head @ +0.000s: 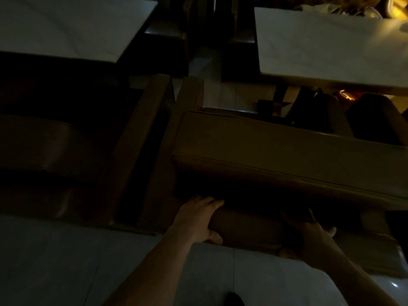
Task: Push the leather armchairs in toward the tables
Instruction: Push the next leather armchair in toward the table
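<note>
- Left hand: bare; no glove, ring or watch discernible in the dim light.
- Left forearm: bare along its whole visible length; no sleeve edge in view.
- Right hand: bare, heavily shadowed; surface detail cannot be made out.
- Right forearm: bare to the frame edge; no cuff or strap seen.
- Dark rounded shape at bottom edge, possibly footwear; cannot be confirmed.

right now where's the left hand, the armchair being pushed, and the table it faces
left hand (199,217), head view, on the back of the hand
armchair (276,151), head view, on the top of its backrest
table (326,45), head view, on the bare white tabletop
</note>
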`<state>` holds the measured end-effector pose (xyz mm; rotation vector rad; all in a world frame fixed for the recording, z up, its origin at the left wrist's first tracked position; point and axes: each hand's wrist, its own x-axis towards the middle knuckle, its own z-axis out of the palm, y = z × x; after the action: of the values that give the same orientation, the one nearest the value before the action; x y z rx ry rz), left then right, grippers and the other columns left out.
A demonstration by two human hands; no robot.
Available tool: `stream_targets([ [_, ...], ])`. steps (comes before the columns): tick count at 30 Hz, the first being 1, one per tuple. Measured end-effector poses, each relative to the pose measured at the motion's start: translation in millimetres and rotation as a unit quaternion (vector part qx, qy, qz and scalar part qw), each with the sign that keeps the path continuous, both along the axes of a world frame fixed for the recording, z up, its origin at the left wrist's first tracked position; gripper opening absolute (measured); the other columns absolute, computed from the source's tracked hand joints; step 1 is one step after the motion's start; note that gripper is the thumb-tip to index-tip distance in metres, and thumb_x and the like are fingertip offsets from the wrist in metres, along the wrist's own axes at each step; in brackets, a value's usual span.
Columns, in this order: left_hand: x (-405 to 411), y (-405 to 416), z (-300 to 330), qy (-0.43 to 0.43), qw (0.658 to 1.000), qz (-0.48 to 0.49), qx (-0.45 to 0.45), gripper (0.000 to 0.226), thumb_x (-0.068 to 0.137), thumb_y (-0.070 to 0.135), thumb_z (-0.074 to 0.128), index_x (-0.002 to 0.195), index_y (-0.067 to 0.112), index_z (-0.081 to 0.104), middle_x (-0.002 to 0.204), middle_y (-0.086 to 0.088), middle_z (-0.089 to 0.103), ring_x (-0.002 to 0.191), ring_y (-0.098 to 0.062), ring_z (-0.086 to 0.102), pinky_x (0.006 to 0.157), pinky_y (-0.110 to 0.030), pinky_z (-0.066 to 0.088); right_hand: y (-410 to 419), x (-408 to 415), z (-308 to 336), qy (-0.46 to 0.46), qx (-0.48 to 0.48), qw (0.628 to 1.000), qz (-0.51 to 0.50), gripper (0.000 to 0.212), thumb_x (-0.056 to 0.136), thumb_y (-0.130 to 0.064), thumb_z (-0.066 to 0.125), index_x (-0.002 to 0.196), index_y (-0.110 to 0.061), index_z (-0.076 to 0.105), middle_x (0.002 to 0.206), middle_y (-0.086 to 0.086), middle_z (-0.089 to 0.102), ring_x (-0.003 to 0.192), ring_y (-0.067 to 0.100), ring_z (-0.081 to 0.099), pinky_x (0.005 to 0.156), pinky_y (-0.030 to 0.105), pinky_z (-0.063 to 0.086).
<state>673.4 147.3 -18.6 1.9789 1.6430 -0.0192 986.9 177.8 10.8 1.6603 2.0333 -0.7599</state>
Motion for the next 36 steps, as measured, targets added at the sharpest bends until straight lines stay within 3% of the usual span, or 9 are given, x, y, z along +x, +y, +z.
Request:
stream_targets([
  [24, 6, -13, 0, -0.003, 0.999, 0.036, 0.015, 0.106, 0.063, 0.06, 0.082, 0.15, 0.037, 0.026, 0.152, 0.007, 0.036, 0.135, -0.02, 0.032, 0.111, -0.037, 0.025, -6, -2, 3, -0.026, 0.006, 1.0, 0.01, 0.104, 0.076, -0.066, 0.069, 0.154, -0.046, 0.002, 0.165, -0.006, -0.002, 0.152, 0.028, -0.012, 0.111, 0.078, 0.007],
  [36, 5, -12, 0, 0.013, 0.999, 0.028, 0.015, 0.107, 0.063, 0.062, 0.081, 0.15, 0.038, 0.025, 0.151, 0.009, 0.035, 0.135, -0.02, 0.032, 0.11, -0.038, 0.027, -4, -1, 0, -0.031, -0.008, 0.999, 0.004, 0.108, 0.073, -0.068, 0.071, 0.153, -0.048, 0.001, 0.165, -0.006, -0.009, 0.151, 0.03, -0.017, 0.11, 0.079, 0.005],
])
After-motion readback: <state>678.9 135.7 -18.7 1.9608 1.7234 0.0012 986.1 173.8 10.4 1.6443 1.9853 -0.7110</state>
